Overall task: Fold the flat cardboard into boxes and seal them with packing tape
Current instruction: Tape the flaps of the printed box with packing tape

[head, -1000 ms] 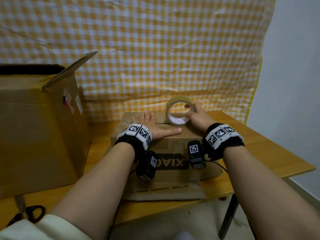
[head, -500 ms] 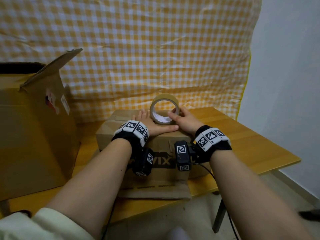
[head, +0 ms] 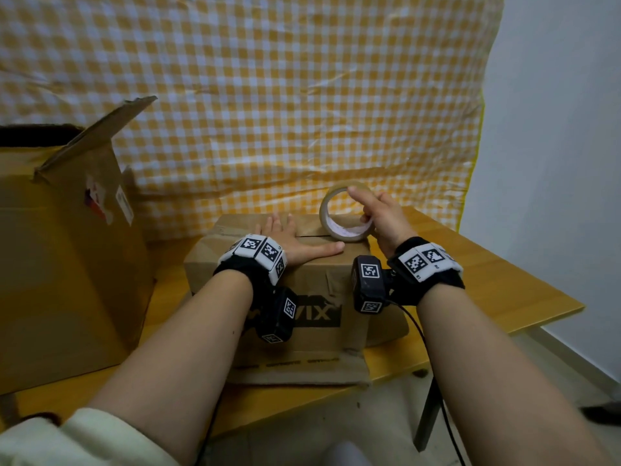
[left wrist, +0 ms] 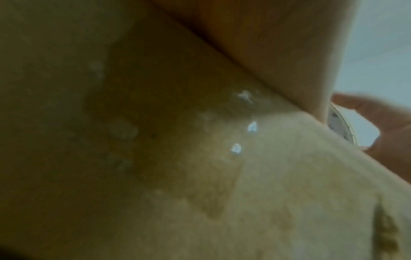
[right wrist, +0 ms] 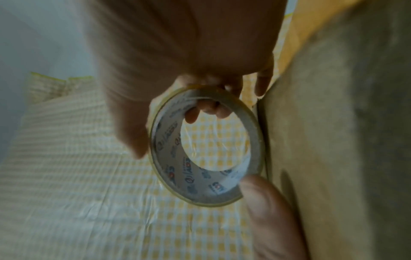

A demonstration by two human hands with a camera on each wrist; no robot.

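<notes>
Now, handling notes; the small cardboard box point(head: 289, 277) sits on the desk point(head: 497, 290) in front of the person, top flaps closed with the centre seam showing; it looks light and hollow, stiff along the edges but likely to give in the middle of the flaps, so pressure belongs beside the seam, not on it; the left hand point(head: 295, 245) lies flat on the top panel, fingers straight, thumb stretched toward the roll, holding nothing; the left wrist view shows blurred cardboard close against the lens.

Tape roll point(head: 346, 213) stands on edge at the right end of the box top, over the seam; a rigid ring with a thin layer of tape left, light, smooth on the outer face, apt to roll if let go; the right hand point(head: 379, 216) has its grip closed on it, fingers hooked through the core and thumb against the rim, index finger raised over the top; the right wrist view point(right wrist: 206, 146) confirms fingers inside the ring; the core is my pick for a secure hold.

Count: one small box; one tape roll; one big carton point(head: 67, 257) at left, flap up; one flat cardboard sheet point(head: 302, 373) under the small box; two hands.
</notes>
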